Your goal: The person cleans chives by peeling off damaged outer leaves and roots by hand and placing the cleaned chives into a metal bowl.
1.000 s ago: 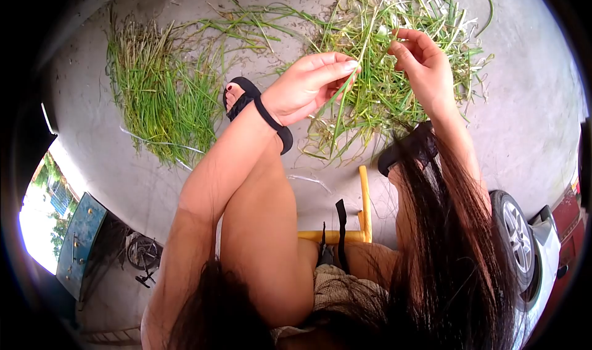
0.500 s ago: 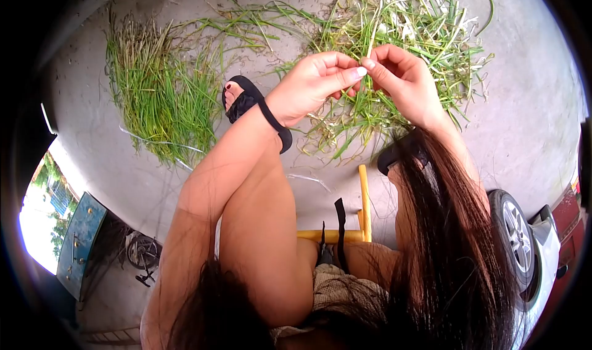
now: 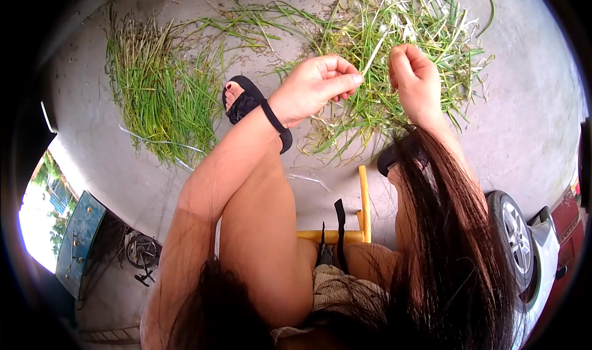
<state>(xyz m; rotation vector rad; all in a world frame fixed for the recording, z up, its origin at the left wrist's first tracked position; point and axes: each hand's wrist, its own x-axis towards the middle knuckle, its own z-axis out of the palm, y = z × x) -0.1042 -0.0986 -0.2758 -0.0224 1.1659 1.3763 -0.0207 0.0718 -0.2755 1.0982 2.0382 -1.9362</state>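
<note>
My left hand point(image 3: 320, 86) is pinched on a thin pale stalk point(image 3: 374, 53), which sticks up from its fingertips over the loose green pile point(image 3: 401, 23). To its right, my right hand point(image 3: 416, 78) is closed, thumb against the fingers, above the same pile. Whatever its fingertips hold, if anything, is too small to make out. The two hands are apart. A flatter bundle of long green stalks point(image 3: 163, 91) lies on the floor at the left.
Black sandals point(image 3: 243, 100) are on my feet near the piles. A yellow frame point(image 3: 365, 205) stands between my legs. A car wheel point(image 3: 515, 239) is at the right, a blue cabinet point(image 3: 81, 242) at the lower left. White string point(image 3: 166, 143) crosses the left bundle.
My hands came together at the stalk, then parted, with my right hand moving right and its fingers closing. The pale stalk now stands out at my left fingertips.
</note>
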